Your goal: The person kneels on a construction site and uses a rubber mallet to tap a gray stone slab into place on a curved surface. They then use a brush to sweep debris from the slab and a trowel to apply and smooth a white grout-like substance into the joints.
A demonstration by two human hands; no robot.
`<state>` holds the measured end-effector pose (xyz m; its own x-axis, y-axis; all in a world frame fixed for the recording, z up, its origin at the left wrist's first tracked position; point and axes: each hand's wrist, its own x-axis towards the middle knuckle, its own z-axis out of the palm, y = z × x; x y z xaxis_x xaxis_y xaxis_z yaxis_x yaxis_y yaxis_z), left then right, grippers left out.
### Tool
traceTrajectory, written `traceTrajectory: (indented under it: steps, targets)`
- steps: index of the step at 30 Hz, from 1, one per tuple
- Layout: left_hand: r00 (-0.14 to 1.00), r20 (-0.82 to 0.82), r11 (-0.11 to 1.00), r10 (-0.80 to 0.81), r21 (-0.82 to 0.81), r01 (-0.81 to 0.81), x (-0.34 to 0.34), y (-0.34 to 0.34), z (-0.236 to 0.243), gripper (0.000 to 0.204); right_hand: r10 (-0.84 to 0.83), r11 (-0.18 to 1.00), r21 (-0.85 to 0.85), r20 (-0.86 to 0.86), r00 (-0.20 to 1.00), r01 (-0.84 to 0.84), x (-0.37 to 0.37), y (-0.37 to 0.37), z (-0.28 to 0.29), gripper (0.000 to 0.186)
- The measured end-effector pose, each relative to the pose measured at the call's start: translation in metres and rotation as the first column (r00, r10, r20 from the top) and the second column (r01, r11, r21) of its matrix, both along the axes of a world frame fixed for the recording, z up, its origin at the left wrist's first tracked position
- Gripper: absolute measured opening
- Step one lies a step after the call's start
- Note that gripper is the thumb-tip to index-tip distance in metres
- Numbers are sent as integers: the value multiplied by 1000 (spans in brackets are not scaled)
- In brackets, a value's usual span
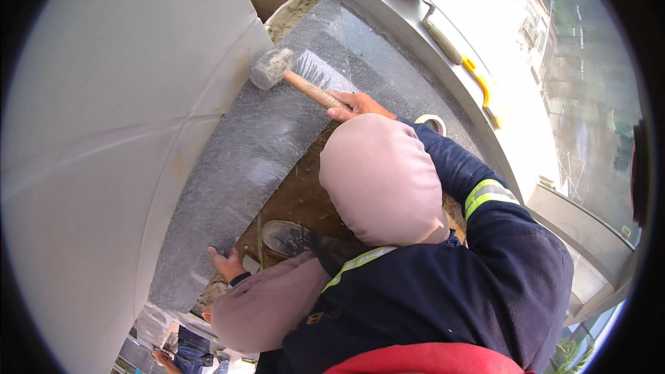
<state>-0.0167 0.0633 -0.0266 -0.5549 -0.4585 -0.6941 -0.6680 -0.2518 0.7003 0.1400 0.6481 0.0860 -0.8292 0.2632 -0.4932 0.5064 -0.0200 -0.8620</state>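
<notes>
My right hand is closed round the wooden handle of a mallet. The mallet's worn grey head is over a dark grey stone slab, close to the white panel on the left; I cannot tell whether it touches the slab. Down at the slab's near end, my left hand rests at its edge, thumb and fingers apart, nothing visible in it. A second grey slab adjoins at the far right. My bent knees in pinkish trousers hide part of the ground between my hands.
A tall white panel borders the slab's left side. On the white ledge at right lie a trowel and a yellow-handled tool. Near my right forearm sits a tape roll. Wet mortar shows beyond; another person is lower left.
</notes>
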Motion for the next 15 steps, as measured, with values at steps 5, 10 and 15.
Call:
traceTrajectory:
  steps: [5,10,15]
  targets:
    - [986,-55,988,-154,-23,153,5,-12,-6,73,-87,996,-15,-74,994,86,11,-3,-21,70]
    - [998,-13,995,64,71,-63,-3,5,-1,74,-76,997,-4,-60,995,75,-2,4,-5,71]
    - [990,16,989,142,30,-143,-7,22,9,73,-129,989,-73,-8,992,128,19,19,-14,74]
